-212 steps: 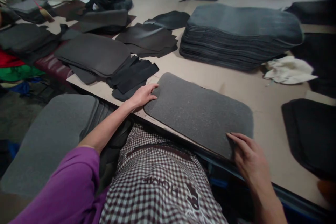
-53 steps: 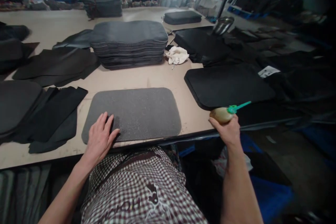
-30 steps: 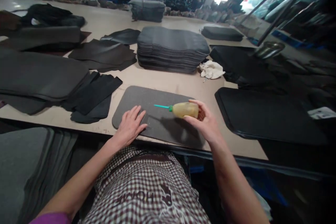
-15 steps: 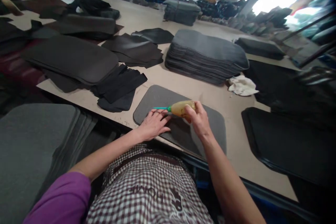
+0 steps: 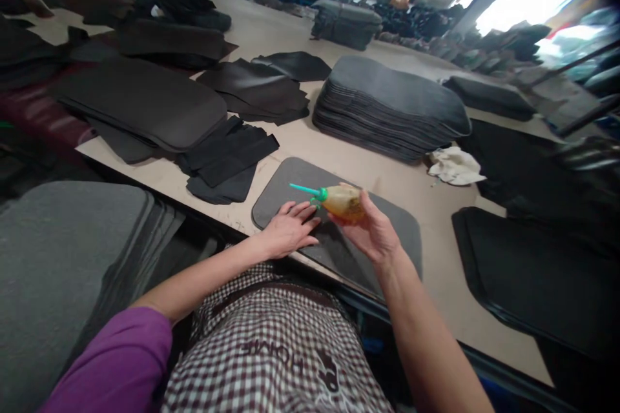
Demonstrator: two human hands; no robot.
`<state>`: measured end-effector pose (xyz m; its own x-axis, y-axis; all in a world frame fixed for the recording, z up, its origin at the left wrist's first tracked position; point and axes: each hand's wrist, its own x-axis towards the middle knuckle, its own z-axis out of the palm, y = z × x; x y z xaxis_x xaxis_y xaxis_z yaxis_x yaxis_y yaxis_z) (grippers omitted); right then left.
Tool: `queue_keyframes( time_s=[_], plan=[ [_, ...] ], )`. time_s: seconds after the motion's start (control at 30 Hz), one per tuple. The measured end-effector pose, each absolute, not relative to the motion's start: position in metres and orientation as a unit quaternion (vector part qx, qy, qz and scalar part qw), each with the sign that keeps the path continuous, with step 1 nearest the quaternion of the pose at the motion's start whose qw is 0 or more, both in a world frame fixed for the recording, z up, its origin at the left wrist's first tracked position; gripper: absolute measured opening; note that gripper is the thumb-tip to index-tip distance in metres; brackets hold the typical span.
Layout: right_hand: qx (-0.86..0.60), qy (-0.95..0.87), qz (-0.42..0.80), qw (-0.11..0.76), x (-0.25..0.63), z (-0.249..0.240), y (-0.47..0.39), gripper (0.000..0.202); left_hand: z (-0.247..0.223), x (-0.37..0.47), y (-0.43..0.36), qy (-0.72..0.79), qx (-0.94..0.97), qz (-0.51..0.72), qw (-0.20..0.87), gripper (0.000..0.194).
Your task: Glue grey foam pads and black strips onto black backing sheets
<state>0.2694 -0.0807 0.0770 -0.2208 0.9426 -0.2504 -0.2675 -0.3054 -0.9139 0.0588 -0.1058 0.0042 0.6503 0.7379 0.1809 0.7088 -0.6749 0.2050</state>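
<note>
Flat at the table's front edge lies a grey panel with rounded corners (image 5: 397, 226), partly covered by a darker piece (image 5: 334, 248). My left hand (image 5: 290, 230) rests on the panel, fingers stretched out and a little apart. Above it, my right hand (image 5: 375, 229) grips a squeeze bottle (image 5: 343, 202) holding yellowish liquid. The bottle is held nearly level, its long green nozzle (image 5: 305, 189) pointing left over the panel, just beyond my left fingertips. A small green cap seems to hang beneath the nozzle's base.
Behind the panel stands a thick stack of grey panels (image 5: 387, 103). Dark strips (image 5: 230, 158) and a stack of dark pieces (image 5: 145, 100) lie to the left. A crumpled white cloth (image 5: 455, 165) and black panels (image 5: 527, 277) are at right. More grey panels (image 5: 72, 258) are stacked beside me.
My right hand has turned the bottle, so its underside and palm show more and the nozzle sits slightly higher. My left hand stays spread on the panel. The view has shifted slightly.
</note>
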Motion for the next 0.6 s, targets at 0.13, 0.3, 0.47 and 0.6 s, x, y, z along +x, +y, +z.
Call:
queue_keyframes(
  time_s=[0.13, 0.3, 0.47, 0.6],
  plan=[
    [-0.44, -0.451, 0.648, 0.428, 0.276, 0.078, -0.085, 0.068, 0.002, 0.058, -0.105, 0.403, 0.906, 0.119, 0.052, 0.057],
    [-0.479, -0.499, 0.579, 0.432, 0.27, 0.073, -0.082, 0.06, 0.001, 0.059, -0.103, 0.397, 0.906, 0.125, 0.076, 0.057],
    [-0.53, -0.52, 0.527, 0.415, 0.251, 0.072, -0.08, 0.056, -0.002, 0.059, -0.105, 0.406, 0.902, 0.114, 0.087, 0.06],
    [-0.558, -0.541, 0.493, 0.392, 0.235, 0.074, -0.077, 0.061, -0.002, 0.06, -0.103, 0.415, 0.896, 0.126, 0.091, 0.062]
  ],
)
